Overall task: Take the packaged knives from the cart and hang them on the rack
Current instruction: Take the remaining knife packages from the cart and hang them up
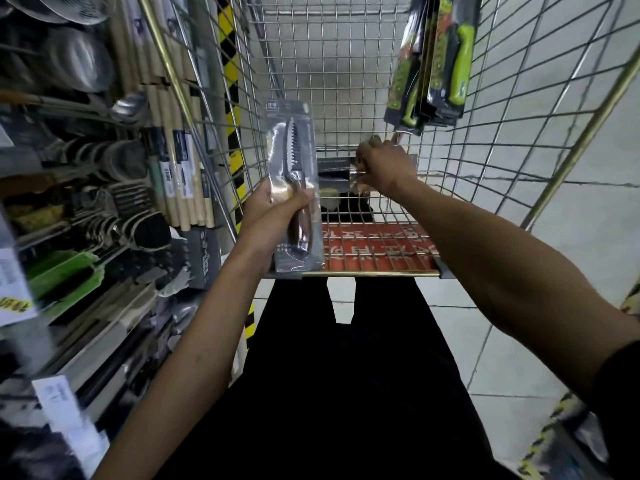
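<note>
Packaged knife (292, 150) held upright at the wire cart (363, 273)
Left grip (277, 209) is closed round its wood-handled end, at the cart's left wall; label print too small to read; right grip (384, 164) pinches a clear pack (334, 171) lying inside the cart; green-handled packs (446, 64) hang at the far right; the red sign (374, 244) under the mesh is unreadable.

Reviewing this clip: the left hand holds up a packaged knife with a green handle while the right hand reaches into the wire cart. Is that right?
Not quite. The head view shows that the packaged knife in the left hand has a brown, wood-look handle, not a green one. The green-handled knives hang at the far right of the wire cart. The right hand does reach into the cart.
</note>
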